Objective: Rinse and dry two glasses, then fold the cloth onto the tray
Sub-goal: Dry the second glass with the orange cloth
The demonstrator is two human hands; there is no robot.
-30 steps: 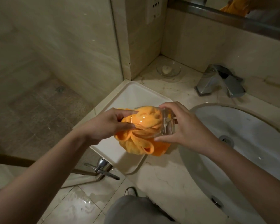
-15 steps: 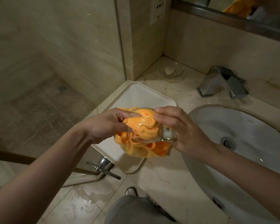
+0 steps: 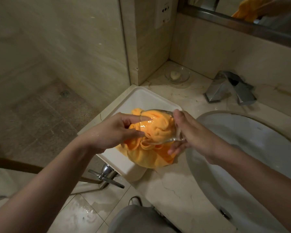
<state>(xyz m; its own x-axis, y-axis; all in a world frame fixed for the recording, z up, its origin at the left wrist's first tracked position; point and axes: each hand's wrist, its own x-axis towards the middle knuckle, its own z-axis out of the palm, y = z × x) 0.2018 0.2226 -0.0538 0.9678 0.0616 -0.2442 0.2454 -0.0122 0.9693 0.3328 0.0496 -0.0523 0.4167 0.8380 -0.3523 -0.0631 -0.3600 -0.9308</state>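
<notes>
Our right hand (image 3: 190,135) has its grip clamped on the base end of the glass (image 3: 158,126), thumb over the top and fingers curled beneath, and the glass lies tilted on its side in the air above the tray (image 3: 146,96). Our left hand (image 3: 112,132) has its grip closed on the orange cloth (image 3: 146,155), the forefinger and bunched fabric pushed in through the mouth of the glass. The cloth fills the inside of the glass, and the rest of it hangs in folds below, over the near corner of the white tray. The tray sits on the marble desk (image 3: 166,190) at its left edge, just beside the white basin (image 3: 242,140). Behind the basin stands a chrome tap (image 3: 230,88), and in the far corner a small glass dish (image 3: 176,75) holds a pale lump. We see wet floor tiles (image 3: 77,214) below the desk.
</notes>
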